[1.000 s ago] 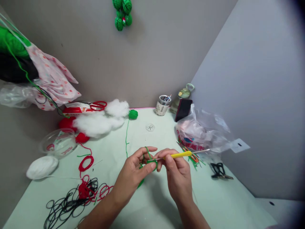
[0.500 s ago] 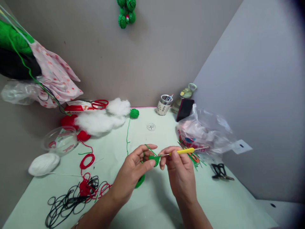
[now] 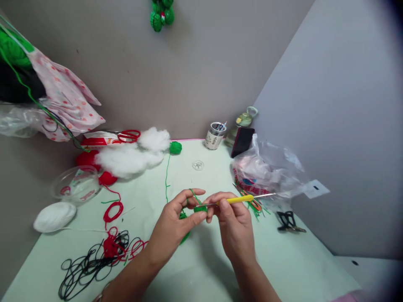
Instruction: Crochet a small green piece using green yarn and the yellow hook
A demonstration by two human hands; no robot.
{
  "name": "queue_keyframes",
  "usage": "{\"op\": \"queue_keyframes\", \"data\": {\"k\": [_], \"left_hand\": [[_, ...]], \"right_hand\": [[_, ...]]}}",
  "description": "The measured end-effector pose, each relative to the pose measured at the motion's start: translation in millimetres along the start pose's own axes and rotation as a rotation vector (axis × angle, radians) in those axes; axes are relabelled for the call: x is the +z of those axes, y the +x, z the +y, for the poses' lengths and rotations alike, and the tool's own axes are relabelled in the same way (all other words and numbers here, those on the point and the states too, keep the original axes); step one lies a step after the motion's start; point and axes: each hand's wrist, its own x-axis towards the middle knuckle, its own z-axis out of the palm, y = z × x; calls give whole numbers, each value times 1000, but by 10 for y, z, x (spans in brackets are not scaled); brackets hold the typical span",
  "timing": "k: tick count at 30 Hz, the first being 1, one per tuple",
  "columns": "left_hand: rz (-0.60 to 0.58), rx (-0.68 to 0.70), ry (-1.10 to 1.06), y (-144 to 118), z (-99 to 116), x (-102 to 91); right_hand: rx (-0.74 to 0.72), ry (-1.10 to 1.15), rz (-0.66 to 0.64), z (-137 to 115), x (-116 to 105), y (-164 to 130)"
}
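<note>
My left hand (image 3: 176,220) pinches a small green crochet piece (image 3: 200,208) between thumb and fingers. Green yarn (image 3: 195,196) runs up over its raised index finger, and more green yarn (image 3: 185,238) hangs below the palm. My right hand (image 3: 234,224) grips a crochet hook (image 3: 239,199) by its yellow handle. The hook's thin metal tip lies at the top edge of the green piece, and its other metal end points right. Both hands are close together above the table, fingertips nearly touching.
On the left lie white stuffing (image 3: 126,159), red scissors (image 3: 129,136), a plastic bowl (image 3: 75,184), white yarn (image 3: 55,217) and tangled black cord (image 3: 85,268). A pen can (image 3: 215,136), a phone (image 3: 242,141), a plastic bag (image 3: 267,167) and a black clip (image 3: 289,222) stand or lie to the right.
The hook has shifted left, its tip now lying across the green piece. My right hand has come closer to the left, and the piece looks flatter. The whole view has shifted slightly.
</note>
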Motion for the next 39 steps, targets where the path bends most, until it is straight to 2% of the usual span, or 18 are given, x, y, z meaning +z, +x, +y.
{"op": "queue_keyframes", "data": {"k": [5,12,14,19,24,26,30,39], "left_hand": [[4,-14,-34,2,15,-1],[65,-40,-184,13,42,-10],[72,-43,-216,12,61,-4],[19,-35,-286,5,62,17],[70,-16,-190,4,46,23],[81,-11,-176,4,55,20],[76,7,-177,4,59,11],[71,-4,-156,-4,54,15]], "right_hand": [[-60,-76,-6,17,-18,-19],[-132,-25,168,-30,-14,18],[-125,-61,158,-44,0,20],[-56,-210,40,-35,18,-12],[-199,-192,80,-21,-19,-35],[-233,-203,55,-41,-28,-45],[-217,-197,-11,-68,-27,-81],[-203,-221,18,-66,-11,-85]]}}
